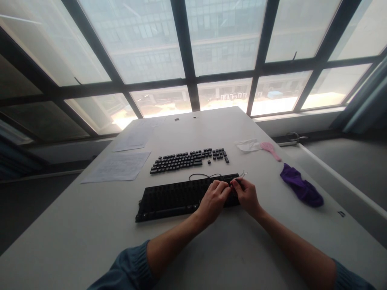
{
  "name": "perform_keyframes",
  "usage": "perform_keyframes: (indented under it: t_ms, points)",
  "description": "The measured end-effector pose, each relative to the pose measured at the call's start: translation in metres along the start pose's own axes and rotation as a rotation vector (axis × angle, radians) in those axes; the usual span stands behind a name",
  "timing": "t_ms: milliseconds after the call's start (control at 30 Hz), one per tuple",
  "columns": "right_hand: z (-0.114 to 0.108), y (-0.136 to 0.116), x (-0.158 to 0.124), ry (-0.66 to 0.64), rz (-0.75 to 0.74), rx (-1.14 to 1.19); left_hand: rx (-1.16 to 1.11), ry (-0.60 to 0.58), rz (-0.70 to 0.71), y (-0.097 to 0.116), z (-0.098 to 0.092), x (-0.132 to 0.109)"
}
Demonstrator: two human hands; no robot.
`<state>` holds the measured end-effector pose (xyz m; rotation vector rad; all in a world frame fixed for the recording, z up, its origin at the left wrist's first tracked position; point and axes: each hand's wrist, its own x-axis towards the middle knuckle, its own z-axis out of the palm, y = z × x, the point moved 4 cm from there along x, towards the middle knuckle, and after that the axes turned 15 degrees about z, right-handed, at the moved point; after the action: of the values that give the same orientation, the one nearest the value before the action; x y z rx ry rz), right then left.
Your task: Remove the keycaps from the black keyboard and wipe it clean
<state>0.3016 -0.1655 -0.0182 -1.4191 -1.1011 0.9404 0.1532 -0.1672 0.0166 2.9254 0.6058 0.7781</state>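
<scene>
A black keyboard [172, 197] lies slightly askew in front of me, its keycaps off over most of its length. Over its right end, my left hand [213, 197] is closed, fingertips pinched together; whatever sits between them is hidden. Close beside it, almost touching, my right hand [246, 195] pinches a wire keycap puller [243, 174], whose thin pale wire ends stick out beyond the fingers. Behind the keyboard, loose black keycaps [178, 162] are laid out in rows like a keyboard layout. A single keycap [209, 162] lies a little apart from them.
Printed paper sheets [116, 167] lie on the left of the white table [193, 133]. To the right are a crumpled white tissue [248, 145], a pink hairbrush [270, 150] and a purple cloth [300, 187]. A black cable [201, 175] loops behind the keyboard. Windows stand beyond the table.
</scene>
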Motion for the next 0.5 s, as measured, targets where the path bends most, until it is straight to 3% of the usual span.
perform_keyframes:
  t_ms: [233,500]
  points:
    - [0.0011,-0.0069,-0.0029,0.0,-0.044,-0.034,-0.144,0.071,-0.05,-0.0021,0.002,-0.0013]
    - [0.0009,-0.0087,0.0001,-0.066,0.018,0.054,-0.352,0.152,-0.13,-0.0064,0.0066,-0.0046]
